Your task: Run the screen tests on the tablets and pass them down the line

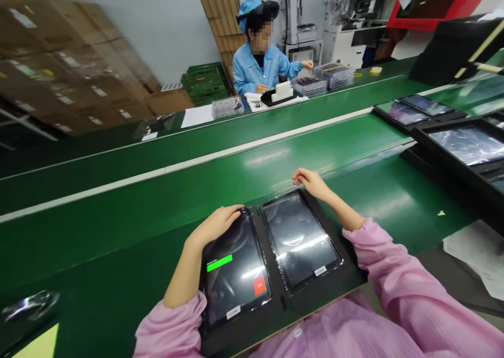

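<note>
Two dark tablets in clear film lie side by side in a black tray on the green conveyor belt. The left tablet is lit, showing a green bar and a red button. My left hand curls over its top edge. The right tablet has a dark, glossy screen. My right hand rests with loosely curled fingers at the tray's far edge, just above that tablet. Pink sleeves cover both my forearms.
Black trays holding more tablets stand at the right. Beyond a second belt, a co-worker in a blue smock sits by stacks of clear trays. Cardboard boxes pile up at the left, with green crates behind the belt.
</note>
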`<state>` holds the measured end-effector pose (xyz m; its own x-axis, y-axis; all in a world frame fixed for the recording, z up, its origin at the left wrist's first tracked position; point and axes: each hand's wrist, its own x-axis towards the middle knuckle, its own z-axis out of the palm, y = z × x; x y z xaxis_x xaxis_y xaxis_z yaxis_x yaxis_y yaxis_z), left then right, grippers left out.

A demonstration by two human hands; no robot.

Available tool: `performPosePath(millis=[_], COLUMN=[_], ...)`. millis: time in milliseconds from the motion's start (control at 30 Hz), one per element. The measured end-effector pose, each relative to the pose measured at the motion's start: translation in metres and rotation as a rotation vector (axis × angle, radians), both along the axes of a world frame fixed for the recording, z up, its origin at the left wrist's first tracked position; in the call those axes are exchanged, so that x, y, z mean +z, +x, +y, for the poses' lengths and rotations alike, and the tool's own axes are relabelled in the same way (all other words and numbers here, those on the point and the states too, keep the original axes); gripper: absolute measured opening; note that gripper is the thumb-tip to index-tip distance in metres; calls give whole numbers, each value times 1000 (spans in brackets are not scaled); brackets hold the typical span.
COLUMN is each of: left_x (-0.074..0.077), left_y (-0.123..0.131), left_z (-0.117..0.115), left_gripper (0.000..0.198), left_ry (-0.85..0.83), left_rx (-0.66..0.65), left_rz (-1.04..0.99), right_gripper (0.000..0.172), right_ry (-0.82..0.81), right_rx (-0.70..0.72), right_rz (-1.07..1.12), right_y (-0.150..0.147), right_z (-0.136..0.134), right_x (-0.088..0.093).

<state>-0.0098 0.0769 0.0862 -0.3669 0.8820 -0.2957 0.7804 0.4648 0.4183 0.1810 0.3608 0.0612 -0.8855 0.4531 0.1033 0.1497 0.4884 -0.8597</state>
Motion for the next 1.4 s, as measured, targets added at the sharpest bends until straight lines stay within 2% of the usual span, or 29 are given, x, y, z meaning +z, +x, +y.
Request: performPosePath(millis=[133, 300, 367, 467, 533, 700, 833, 1000, 1100, 1233, 1300, 1400], left_x=[-1, -2, 0, 2, 2, 0, -2, -3, -3, -3, -1, 3], left_y=[15, 30, 33, 33, 31, 27, 27, 28, 25, 24, 28, 36], left_z=[-9, -9, -8, -11, -13, -19, -20, -20, -21, -20, -17, -9], left_gripper=[57, 56, 66, 96, 109, 113, 113, 114, 114, 93, 77, 57], left_ry=[-98, -124, -142, -168, -174, -165, -177, -221, -179, -143, -156, -187], left_rx=[-24, -21, -43, -87, -116, -197, -219, -199, -208, -184, -166, -146], left_rz=[126, 261, 248, 179, 143, 119, 133, 148, 108, 75, 67, 64], right_gripper=[20, 50, 50, 41, 38, 83, 94, 92, 93, 93, 78, 40], right_ry=[1, 41, 50, 64, 84, 231, 264, 204, 191, 174, 122, 11], right_rx=[-46, -209, -252, -267, -228, 66, 156, 185, 217, 243, 202, 44], right_rz=[-7, 8, 15, 29, 47, -45, -95, -93, -80, -66, -21, 14], right_y=[32, 58, 62, 63, 63, 68, 70, 71, 72, 75, 74, 69], right_z=[-18, -29, -28, -25, -25, -31, -27, -21, -21, -21, -18, -15], right_x=[-10, -33, -40, -47, -49, -53, -57, -56, -52, -50, -52, -57])
